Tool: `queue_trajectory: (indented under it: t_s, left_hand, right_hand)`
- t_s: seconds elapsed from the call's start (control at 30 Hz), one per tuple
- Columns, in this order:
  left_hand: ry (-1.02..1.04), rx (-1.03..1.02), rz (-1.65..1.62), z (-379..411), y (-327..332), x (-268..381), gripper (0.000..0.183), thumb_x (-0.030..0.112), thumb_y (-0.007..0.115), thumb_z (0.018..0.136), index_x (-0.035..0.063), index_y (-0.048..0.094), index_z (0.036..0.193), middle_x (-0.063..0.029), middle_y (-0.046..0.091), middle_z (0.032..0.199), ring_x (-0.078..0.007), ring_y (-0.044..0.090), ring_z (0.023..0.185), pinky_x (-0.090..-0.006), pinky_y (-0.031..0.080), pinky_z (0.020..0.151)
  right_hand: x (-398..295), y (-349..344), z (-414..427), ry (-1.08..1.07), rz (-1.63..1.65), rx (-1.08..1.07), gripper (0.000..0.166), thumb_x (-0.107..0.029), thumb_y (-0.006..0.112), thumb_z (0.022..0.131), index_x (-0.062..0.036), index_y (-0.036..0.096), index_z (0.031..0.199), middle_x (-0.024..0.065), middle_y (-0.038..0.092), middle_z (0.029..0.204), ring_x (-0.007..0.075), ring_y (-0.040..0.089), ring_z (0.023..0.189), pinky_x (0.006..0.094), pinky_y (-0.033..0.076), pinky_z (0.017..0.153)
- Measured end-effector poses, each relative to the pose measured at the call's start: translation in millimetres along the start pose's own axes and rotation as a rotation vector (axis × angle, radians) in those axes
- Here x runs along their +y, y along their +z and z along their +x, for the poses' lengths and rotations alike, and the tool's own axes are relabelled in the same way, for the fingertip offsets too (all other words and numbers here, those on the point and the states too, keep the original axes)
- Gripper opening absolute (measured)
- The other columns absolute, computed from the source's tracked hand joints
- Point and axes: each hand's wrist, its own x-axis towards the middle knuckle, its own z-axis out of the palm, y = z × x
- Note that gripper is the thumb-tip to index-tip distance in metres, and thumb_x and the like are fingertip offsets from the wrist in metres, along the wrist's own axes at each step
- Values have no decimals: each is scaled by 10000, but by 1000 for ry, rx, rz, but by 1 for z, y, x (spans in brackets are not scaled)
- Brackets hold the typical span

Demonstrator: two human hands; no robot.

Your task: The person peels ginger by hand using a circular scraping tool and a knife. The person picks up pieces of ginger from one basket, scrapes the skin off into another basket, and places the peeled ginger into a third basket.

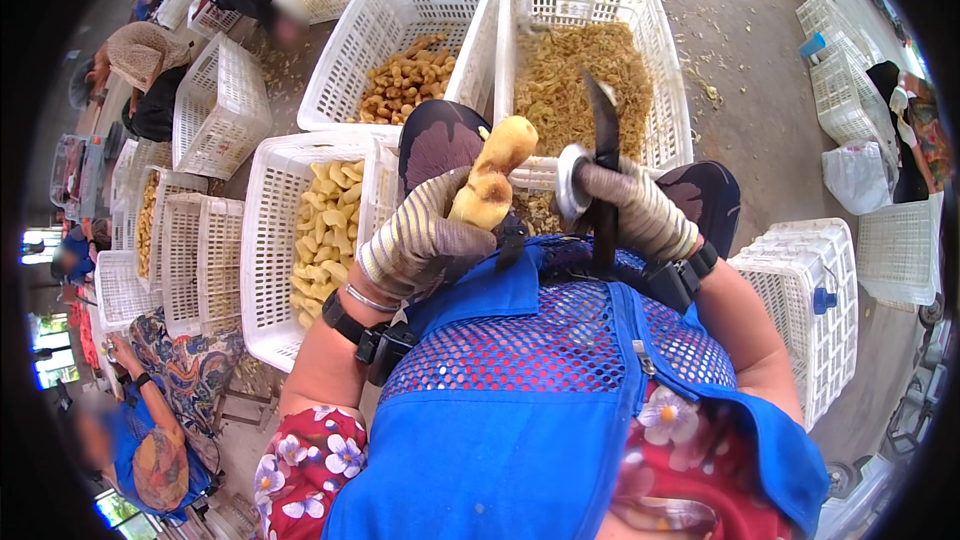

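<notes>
My left hand [420,236], in a striped, stained glove, grips a partly peeled, knobby root vegetable [491,180]. Its pale yellow flesh still carries brown patches of skin. In my right hand [649,210], also gloved, is a knife [606,120] with a dark curved blade pointing up and away from me. A shiny metal piece [571,184] sits at the right fingers, too blurred to name. The blade is apart from the root, to its right. Beyond my knees stands a white plastic crate of fibrous peelings [585,82]. Left of it, another crate holds unpeeled brown roots [409,82].
Peeled yellow roots [328,225] fill part of a crate [262,255] beside my left arm. An upturned-looking white crate [802,315] stands to my right. Scraps litter the concrete floor [720,37]. Other people work at left, one in a blue vest [142,420], and at far right.
</notes>
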Motion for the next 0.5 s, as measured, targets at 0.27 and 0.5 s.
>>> queue_trajectory:
  t_s: [0.27,0.5]
  left_hand:
    - [176,177,173,3,9,8,505,103,782,760,35,579,1217,3,624,990,-100,600,858,-249,509,759]
    - [187,264,160,2,22,9,567,152,822,732,35,578,1230,19,629,978,-69,587,832,-219,476,709]
  right_hand:
    - [-2,6,1,-63,-442,202,272,-259,702,925,-10,701,1037,-13,672,821,86,584,681,259,480,610]
    - [-18,24,3,-373,-1079,275,209,-219,745,863,-26,664,864,184,616,695,301,643,602,384,493,565]
